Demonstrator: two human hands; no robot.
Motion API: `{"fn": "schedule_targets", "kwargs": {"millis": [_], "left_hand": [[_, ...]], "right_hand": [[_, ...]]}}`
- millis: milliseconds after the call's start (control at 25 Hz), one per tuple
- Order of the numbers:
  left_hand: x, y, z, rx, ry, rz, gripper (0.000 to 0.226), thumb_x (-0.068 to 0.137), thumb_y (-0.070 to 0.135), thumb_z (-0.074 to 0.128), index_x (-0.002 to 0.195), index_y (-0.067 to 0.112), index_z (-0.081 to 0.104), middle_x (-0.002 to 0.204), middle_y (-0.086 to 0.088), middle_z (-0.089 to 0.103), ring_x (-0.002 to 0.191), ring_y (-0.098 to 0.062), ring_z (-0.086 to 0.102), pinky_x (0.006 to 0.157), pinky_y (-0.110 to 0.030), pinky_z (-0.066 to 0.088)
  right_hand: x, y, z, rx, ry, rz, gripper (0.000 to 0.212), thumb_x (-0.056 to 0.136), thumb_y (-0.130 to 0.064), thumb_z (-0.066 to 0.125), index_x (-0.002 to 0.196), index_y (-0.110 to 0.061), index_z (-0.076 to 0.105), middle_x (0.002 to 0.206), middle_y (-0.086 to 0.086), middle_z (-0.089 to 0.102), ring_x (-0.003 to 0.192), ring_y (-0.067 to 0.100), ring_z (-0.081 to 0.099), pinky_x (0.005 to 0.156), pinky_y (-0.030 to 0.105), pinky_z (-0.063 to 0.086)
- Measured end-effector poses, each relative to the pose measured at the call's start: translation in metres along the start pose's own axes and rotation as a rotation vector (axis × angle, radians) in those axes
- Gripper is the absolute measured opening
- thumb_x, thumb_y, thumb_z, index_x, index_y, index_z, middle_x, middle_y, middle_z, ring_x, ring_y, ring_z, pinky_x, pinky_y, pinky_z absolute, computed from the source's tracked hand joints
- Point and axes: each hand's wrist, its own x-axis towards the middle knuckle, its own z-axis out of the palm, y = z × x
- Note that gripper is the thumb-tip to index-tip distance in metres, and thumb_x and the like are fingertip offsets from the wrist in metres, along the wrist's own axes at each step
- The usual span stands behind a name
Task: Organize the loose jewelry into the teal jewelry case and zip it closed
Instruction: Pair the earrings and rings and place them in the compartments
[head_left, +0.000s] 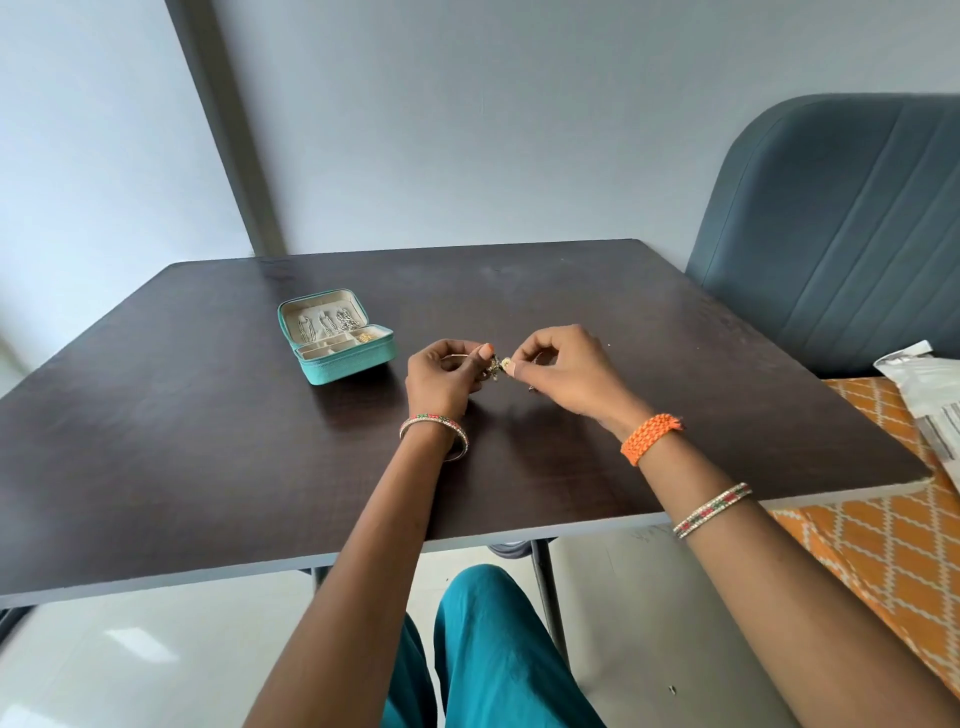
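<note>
While the teal jewelry case (337, 338) stands open at centre-left of the frame on the table (182, 415), both hands work at frame centre, to the right of the case. The left hand (441, 371) and right hand (563, 369) each pinch one small piece of jewelry (496, 365) between thumb and fingertips, holding it just above the table; its exact type is too small to tell. Holding it from two sides probably allows untangling or fastening before storage. The case lid is propped upright, with chains hanging along its lining; the tray below has divided compartments, one holding small gold items. The zip is not yet closed.
</note>
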Motion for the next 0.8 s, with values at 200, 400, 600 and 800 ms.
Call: {"fn": "schedule_targets", "kwargs": {"millis": [200, 400, 600, 800], "left_hand": [[-0.012, 0.012, -0.003, -0.212, -0.124, -0.111, 0.011, 0.085, 0.008, 0.064, 0.075, 0.011, 0.061, 0.054, 0.005, 0.064, 0.05, -0.002, 0.059, 0.054, -0.017, 0.053], [-0.032, 0.017, -0.016, -0.156, -0.216, -0.055, 0.01, 0.085, 0.003, 0.062, 0.077, 0.009, 0.061, 0.056, 0.005, 0.066, 0.052, -0.003, 0.061, 0.054, -0.017, 0.054], [-0.048, 0.029, -0.045, 0.054, -0.226, -0.051, 0.01, 0.084, 0.002, 0.063, 0.075, 0.007, 0.062, 0.063, -0.004, 0.064, 0.052, -0.005, 0.063, 0.055, -0.018, 0.056], [-0.065, 0.03, -0.067, 0.383, -0.182, -0.036, 0.012, 0.084, 0.001, 0.064, 0.076, 0.01, 0.067, 0.069, -0.012, 0.064, 0.051, -0.012, 0.06, 0.05, -0.021, 0.055]], "right_hand": [[-0.002, -0.01, 0.0, 0.544, -0.069, 0.185, 0.017, 0.086, -0.004, 0.061, 0.07, -0.011, 0.062, 0.073, 0.009, 0.064, 0.069, 0.017, 0.059, 0.066, 0.027, 0.048], [-0.009, -0.011, 0.01, 0.636, -0.116, 0.214, 0.007, 0.088, -0.002, 0.059, 0.089, -0.008, 0.062, 0.082, 0.01, 0.066, 0.071, 0.016, 0.061, 0.069, 0.027, 0.053], [-0.021, -0.022, 0.016, 0.483, -0.244, 0.182, 0.012, 0.086, -0.001, 0.064, 0.098, 0.0, 0.067, 0.084, 0.015, 0.068, 0.065, 0.015, 0.064, 0.058, 0.021, 0.054], [-0.034, -0.027, 0.037, 0.372, -0.345, 0.15, 0.017, 0.084, 0.002, 0.065, 0.101, 0.006, 0.065, 0.069, 0.011, 0.065, 0.053, 0.01, 0.061, 0.05, 0.017, 0.053]]}}
